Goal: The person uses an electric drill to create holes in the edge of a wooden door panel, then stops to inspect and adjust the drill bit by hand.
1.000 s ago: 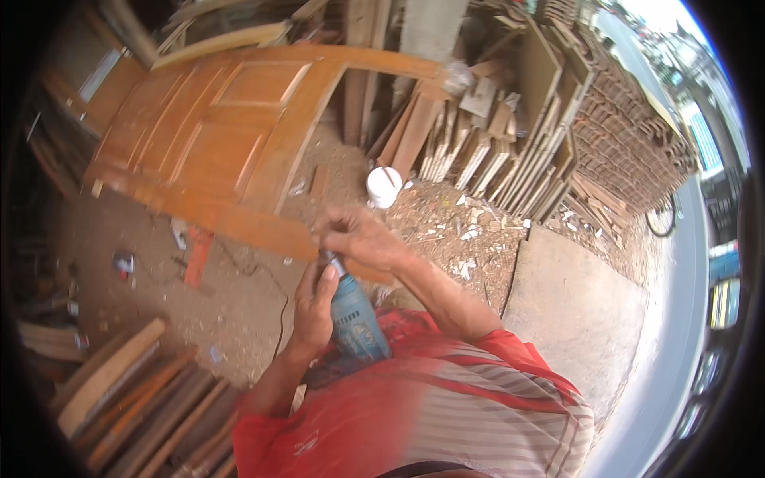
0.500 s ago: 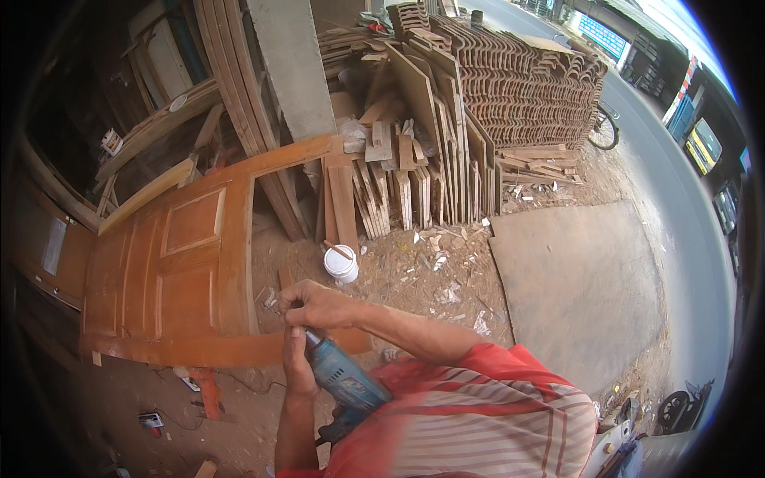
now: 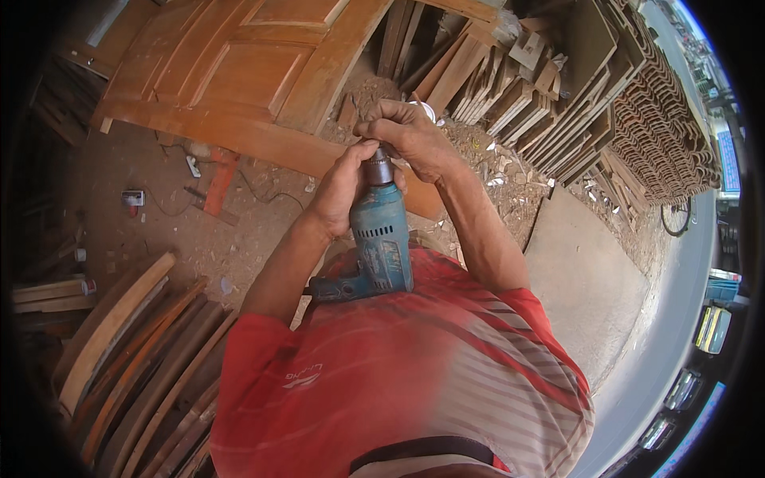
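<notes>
A teal power drill (image 3: 382, 231) rests with its body against my red shirt, its metal chuck (image 3: 378, 170) pointing away from me. Fingers of my left hand (image 3: 339, 187) are wrapped round the chuck from the left side. Over the chuck's tip, my right hand (image 3: 413, 142) is closed in a pinch. Whatever lies between those right fingers is hidden. The drill's handle points to the left, near my left forearm.
An orange-brown panelled wooden door (image 3: 263, 76) lies beyond my hands. Stacked boards (image 3: 510, 84) and roof tiles (image 3: 661, 135) stand at far right. Curved wooden pieces (image 3: 135, 358) lie at near left. A white bucket (image 3: 429, 111) is mostly hidden behind my right hand.
My view has tilted down and turned, so the drill and both hands appear higher and nearer the middle. Both hands stay at the chuck, and the drill now shows whole.
</notes>
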A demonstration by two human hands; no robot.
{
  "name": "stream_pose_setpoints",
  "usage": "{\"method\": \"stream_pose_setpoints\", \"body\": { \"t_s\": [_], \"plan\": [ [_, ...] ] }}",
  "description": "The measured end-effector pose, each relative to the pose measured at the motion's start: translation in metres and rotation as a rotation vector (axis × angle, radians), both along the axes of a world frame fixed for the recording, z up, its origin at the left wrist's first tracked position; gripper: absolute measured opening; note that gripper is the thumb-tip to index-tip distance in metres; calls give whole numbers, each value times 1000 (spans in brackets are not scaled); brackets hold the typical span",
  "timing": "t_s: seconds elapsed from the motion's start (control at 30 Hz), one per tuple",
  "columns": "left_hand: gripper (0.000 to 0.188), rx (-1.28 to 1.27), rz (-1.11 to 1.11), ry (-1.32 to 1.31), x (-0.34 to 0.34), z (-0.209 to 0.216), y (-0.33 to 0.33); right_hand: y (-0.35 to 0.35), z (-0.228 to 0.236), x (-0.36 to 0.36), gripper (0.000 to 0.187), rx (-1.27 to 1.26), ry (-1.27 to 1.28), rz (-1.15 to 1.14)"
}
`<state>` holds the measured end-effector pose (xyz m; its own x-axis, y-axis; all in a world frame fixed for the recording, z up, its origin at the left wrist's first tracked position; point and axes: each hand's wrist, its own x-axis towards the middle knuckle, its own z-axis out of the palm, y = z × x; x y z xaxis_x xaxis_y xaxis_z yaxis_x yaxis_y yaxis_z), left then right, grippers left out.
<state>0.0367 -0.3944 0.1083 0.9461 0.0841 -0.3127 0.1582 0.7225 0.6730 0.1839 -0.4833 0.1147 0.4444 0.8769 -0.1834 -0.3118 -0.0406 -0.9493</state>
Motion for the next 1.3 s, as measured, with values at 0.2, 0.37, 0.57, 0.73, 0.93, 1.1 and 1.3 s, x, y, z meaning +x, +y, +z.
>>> {"method": "stream_pose_setpoints", "body": {
  "t_s": [0.2, 0.37, 0.57, 0.73, 0.93, 1.1, 1.3],
  "plan": [
    [42, 2, 59, -83, -21, -10, 21, 31, -9, -20, 9, -45, -24, 35],
    [42, 33, 124, 18, -32, -13, 27, 41, -14, -31, 10, -16, 82, 79],
    [39, -10, 109, 4, -41, -17, 35, 49, -11, -38, 18, 2, 141, 46],
    [37, 59, 113, -29, -46, -12, 34, 46, -14, -35, 22, 27, 93, 130],
    [38, -48, 204, -29, -60, -18, 45, 19, 4, -73, 43, -29, -141, -63],
    [41, -59, 267, -86, -73, -18, 59, -36, -46, -113, 84, 25, 203, 155],
    [38, -89, 464, -93, -77, -14, 89, -34, -69, -160, 119, 165, 572, 322]
  ]
}}
